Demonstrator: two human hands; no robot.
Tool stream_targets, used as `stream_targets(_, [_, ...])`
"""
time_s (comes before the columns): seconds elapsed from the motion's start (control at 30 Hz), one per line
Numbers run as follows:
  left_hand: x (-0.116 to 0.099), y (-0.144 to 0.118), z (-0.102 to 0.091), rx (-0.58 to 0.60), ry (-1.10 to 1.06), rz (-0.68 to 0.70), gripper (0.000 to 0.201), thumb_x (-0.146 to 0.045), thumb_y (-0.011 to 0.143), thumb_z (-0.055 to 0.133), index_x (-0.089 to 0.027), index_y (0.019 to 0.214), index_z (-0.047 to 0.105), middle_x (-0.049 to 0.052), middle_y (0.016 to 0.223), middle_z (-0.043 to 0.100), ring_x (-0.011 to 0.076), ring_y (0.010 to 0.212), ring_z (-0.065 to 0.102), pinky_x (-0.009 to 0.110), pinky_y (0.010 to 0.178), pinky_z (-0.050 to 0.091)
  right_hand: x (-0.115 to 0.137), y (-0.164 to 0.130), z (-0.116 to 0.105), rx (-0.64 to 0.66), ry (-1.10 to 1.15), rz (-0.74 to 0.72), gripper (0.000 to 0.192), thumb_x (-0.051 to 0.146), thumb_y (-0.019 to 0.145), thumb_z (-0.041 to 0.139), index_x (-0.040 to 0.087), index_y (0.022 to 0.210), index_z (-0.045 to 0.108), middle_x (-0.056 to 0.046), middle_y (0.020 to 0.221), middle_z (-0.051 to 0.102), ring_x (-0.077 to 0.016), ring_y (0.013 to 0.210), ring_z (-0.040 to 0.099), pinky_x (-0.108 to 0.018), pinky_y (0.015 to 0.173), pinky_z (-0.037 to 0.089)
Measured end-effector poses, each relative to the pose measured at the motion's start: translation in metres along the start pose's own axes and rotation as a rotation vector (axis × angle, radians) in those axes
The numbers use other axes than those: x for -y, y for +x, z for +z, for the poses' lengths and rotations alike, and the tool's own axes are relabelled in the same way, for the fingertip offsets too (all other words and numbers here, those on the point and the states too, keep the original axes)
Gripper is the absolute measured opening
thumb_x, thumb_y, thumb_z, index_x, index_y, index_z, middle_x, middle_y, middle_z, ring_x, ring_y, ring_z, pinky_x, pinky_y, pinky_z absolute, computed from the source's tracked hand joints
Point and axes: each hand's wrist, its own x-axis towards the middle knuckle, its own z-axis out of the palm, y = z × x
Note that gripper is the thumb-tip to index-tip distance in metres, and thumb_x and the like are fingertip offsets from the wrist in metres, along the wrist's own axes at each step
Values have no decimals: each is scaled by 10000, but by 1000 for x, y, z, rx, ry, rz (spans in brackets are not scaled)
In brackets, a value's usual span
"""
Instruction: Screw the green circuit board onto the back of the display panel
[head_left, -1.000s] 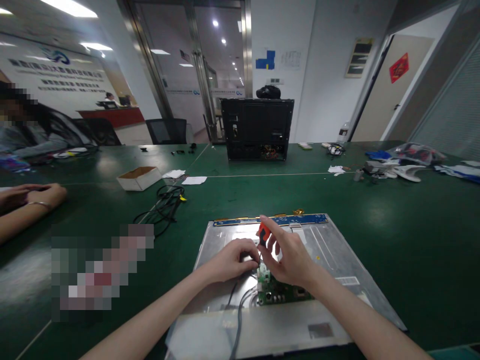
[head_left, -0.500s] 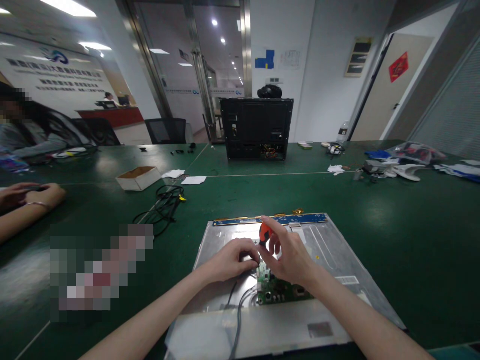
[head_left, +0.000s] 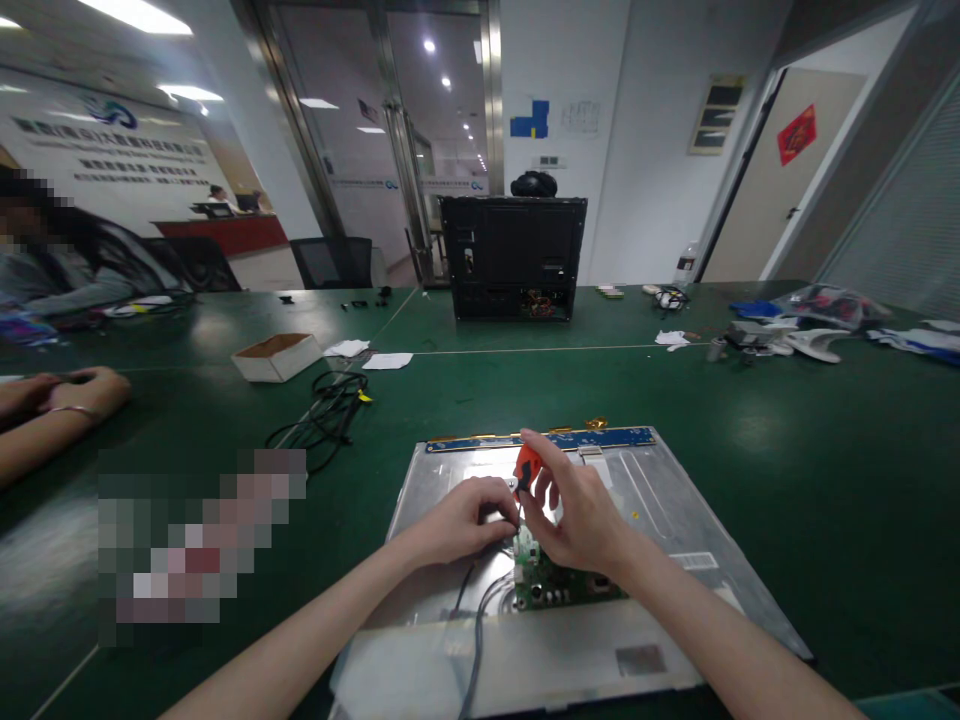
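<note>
A silver metal display panel (head_left: 660,500) lies flat on the green table, its back up, with a blue strip board (head_left: 600,438) along its far edge. A small green circuit board (head_left: 562,585) sits on the panel near me. My right hand (head_left: 577,510) is shut on an orange-handled screwdriver (head_left: 526,466), held upright over the board's left end. My left hand (head_left: 461,520) rests curled on the panel right beside the screwdriver tip, fingers pinched near it. Grey cables (head_left: 476,625) run from the board toward me.
A black computer case (head_left: 514,258) stands at the table's far side. A white cardboard box (head_left: 277,356), papers and a tangle of black cable (head_left: 326,412) lie to the left. Another person's hands (head_left: 60,392) rest at far left. Loose parts clutter the far right (head_left: 780,338).
The screwdriver handle has turned slightly in my right fingers. Both hands stay in place over the board. The other person's hands at the left have shifted a little.
</note>
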Motion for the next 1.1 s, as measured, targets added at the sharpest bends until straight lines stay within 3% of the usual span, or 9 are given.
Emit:
stream_targets(0.47, [0,0,-1,7,3,-25,76,-151,809,659,-165,873,698,43,950,712,218,917,621,328,896,471,-3,1,1,-8,-58,8,608,199,918,502,257,1474,261,10,790,654,-121,505,543,-267,465,411])
stream_targets(0.87, [1,0,0,8,0,13,49,-156,823,644,-151,854,682,35,870,682,198,824,608,295,785,468,-3,-2,0,36,13,28,693,147,896,505,209,1523,216,-49,864,701,-137,537,599,-262,469,456])
stream_targets(1.1, [-1,-1,-1,12,1,-8,81,-134,806,639,-153,868,688,39,905,698,204,862,615,307,831,468,-4,-2,2,30,-4,45,679,168,908,499,217,1522,212,-22,790,689,-136,515,596,-252,467,447])
